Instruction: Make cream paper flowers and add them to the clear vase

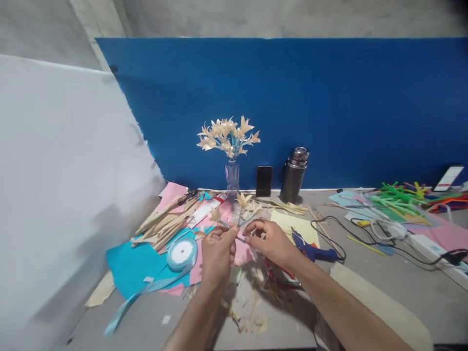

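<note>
Flower sprig (243, 200) is pinched by left hand (218, 248), right hand (271, 240) half curled, hold unclear, tabletop (146, 331) open toward near edge.

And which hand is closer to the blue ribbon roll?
Left. The left hand is just to the right of the ribbon roll; the right hand is farther right, beyond the left one.

Soft, moderate light, its source out of view, throws a blurry shadow on the white wall (47, 161) at eight o'clock; another darkens the table (146, 326) beneath the right hand (270, 240) at five. The flask (293, 179) glints at three. Scraps (258, 323) at six look smeared; the two o'clock corner dims.
</note>
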